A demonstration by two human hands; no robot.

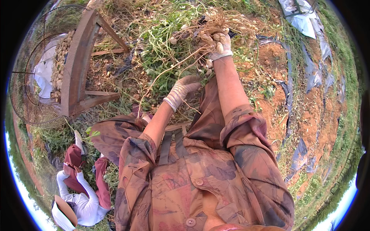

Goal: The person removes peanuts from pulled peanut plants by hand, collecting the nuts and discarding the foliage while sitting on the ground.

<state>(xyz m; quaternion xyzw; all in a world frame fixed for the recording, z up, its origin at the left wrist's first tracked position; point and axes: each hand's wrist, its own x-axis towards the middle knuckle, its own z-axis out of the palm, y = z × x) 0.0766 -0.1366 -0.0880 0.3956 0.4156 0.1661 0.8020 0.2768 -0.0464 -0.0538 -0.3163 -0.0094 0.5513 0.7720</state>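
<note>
My right hand (221, 50), in a whitish knit glove, is closed around a bunch of uprooted peanut plants, with pale peanut pods (220, 37) and brown roots bunched over its fingers. The leafy green stems (164, 52) spread to the left of that hand. Below it, my left hand (183, 88), in a striped knit glove, is near some trailing stems and roots, its fingers partly curled. Whether a thin stem is between those fingers I cannot tell.
A rusty metal frame (78, 63) stands at the left beside a round wire-mesh basket (26, 98) holding peanuts (62, 62). A co-worker (83, 199) in a hat sits at lower left. Torn plastic film (313, 69) lies over reddish soil (271, 60) on the right.
</note>
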